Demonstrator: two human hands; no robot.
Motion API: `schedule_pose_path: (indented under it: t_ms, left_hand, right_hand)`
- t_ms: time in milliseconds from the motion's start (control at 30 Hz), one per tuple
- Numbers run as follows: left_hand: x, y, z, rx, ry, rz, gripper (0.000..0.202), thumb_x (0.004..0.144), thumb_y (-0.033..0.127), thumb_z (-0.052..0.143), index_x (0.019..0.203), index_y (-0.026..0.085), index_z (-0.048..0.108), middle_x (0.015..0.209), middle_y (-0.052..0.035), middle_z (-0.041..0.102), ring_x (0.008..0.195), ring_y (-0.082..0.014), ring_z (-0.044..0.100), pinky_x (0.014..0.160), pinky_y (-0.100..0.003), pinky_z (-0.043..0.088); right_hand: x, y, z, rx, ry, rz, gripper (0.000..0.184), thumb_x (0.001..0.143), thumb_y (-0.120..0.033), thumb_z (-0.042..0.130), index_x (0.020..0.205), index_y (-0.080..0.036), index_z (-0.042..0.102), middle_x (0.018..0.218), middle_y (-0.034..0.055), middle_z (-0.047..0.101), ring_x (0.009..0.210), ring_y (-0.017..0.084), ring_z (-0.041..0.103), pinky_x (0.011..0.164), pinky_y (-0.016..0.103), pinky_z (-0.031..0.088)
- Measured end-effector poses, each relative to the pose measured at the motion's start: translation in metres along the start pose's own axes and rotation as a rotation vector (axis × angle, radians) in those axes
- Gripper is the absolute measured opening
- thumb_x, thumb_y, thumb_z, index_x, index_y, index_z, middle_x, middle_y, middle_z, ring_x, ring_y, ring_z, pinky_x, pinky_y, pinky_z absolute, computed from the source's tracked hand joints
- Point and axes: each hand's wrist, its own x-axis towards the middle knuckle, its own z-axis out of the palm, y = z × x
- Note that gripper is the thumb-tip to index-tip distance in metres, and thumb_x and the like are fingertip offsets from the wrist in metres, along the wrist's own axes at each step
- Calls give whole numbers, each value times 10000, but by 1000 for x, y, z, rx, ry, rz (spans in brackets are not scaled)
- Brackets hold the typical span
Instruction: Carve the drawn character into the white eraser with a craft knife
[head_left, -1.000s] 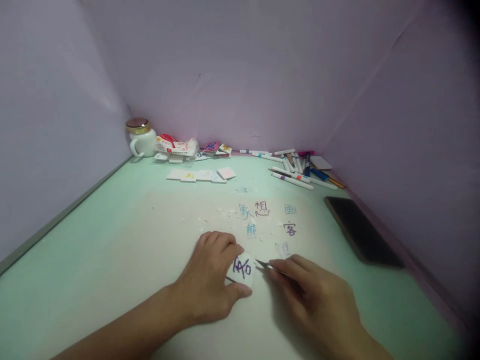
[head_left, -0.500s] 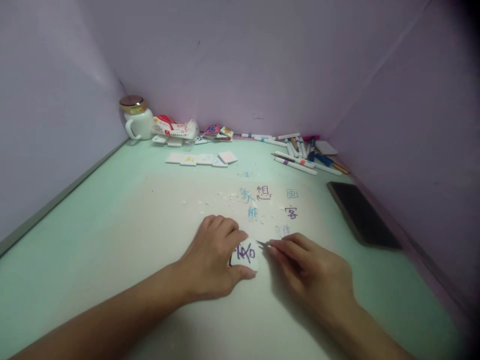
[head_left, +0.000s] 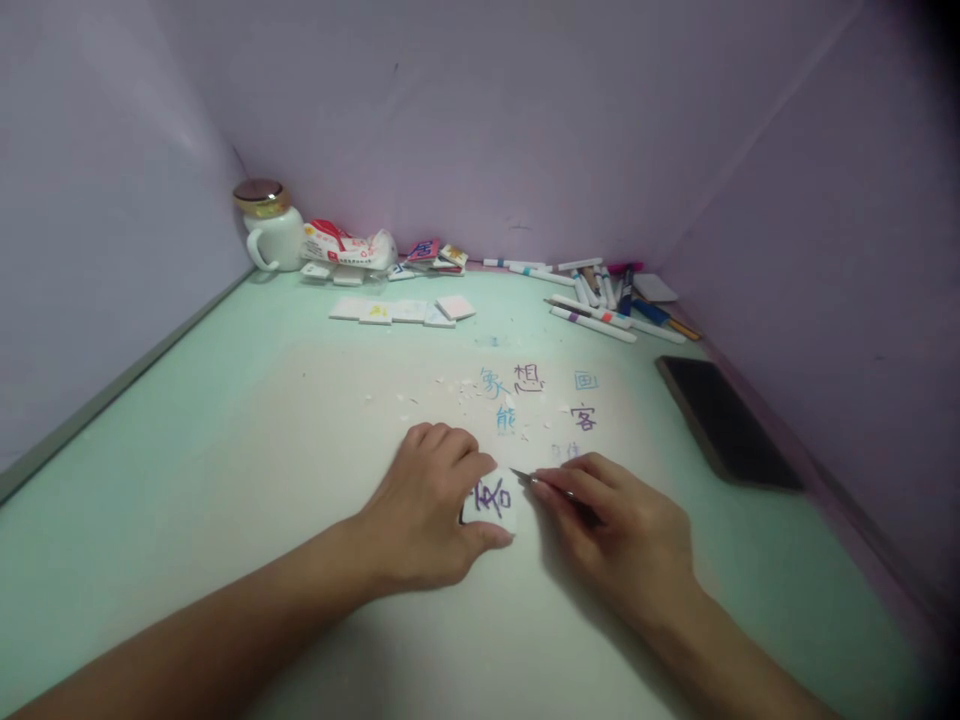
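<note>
My left hand (head_left: 426, 510) pinches a small white square block (head_left: 491, 498) with a purple character drawn on it, holding it down on the pale green table (head_left: 225, 400). My right hand (head_left: 619, 535) grips a thin metal blade tool (head_left: 525, 475) like a pen, its tip touching the block's upper right edge. White shavings (head_left: 442, 392) lie scattered on the table just beyond my hands. Coloured characters (head_left: 536, 398) show on the table surface behind the block.
A dark phone (head_left: 724, 420) lies at the right. Several marker pens (head_left: 600, 300) sit at the back right. A row of white blocks (head_left: 401, 311), a red-and-white packet (head_left: 346, 246) and a white lidded mug (head_left: 268, 228) stand at the back left. Purple walls close three sides.
The block has been turned in my left hand so the character faces more squarely up. The blade tip stays at its edge. The view has tilted down slightly.
</note>
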Motion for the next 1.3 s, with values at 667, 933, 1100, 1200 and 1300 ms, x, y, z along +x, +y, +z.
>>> schedule_pose_path:
  t_ms: [667,933,1100,1200,1300]
  left_hand:
    - [0,0,0,8,-15,-16,341,687,324,763,940,130,642,894,-75,584,857,-243,502,809,-440,395]
    - [1,0,0,9,-31,-26,374,676,363,779,936,130,646,900,-77,593,865,-244,508,821,-438,385]
    - [1,-1,-2,-8,-37,-7,348,696,365,762,926,130,648,908,-90,594,857,-249,506,815,-445,394]
    - [1,-1,-2,-20,-35,13,341,701,361,762,909,112,656,901,-99,591,847,-248,504,810,-448,395]
    - [1,-1,-2,-27,-29,23,332,706,355,758,899,102,662,886,-101,587,834,-246,503,802,-446,396]
  right_hand:
    - [7,2,-1,10,-112,-12,217,843,-302,555,737,-205,717,598,-14,549,498,102,509,460,235,302]
    - [6,-2,-2,-16,-137,33,227,841,-306,550,667,-202,652,599,-23,540,484,102,495,454,229,282]
    - [2,-8,0,-60,-110,45,245,858,-316,525,698,-207,675,609,-10,534,483,115,481,445,233,246]
    - [1,-9,1,-77,-95,48,250,855,-309,520,689,-203,676,603,-5,528,482,121,470,443,236,227]
    - [2,-8,1,-67,-106,43,252,846,-301,524,667,-199,668,596,-8,521,482,116,473,447,235,235]
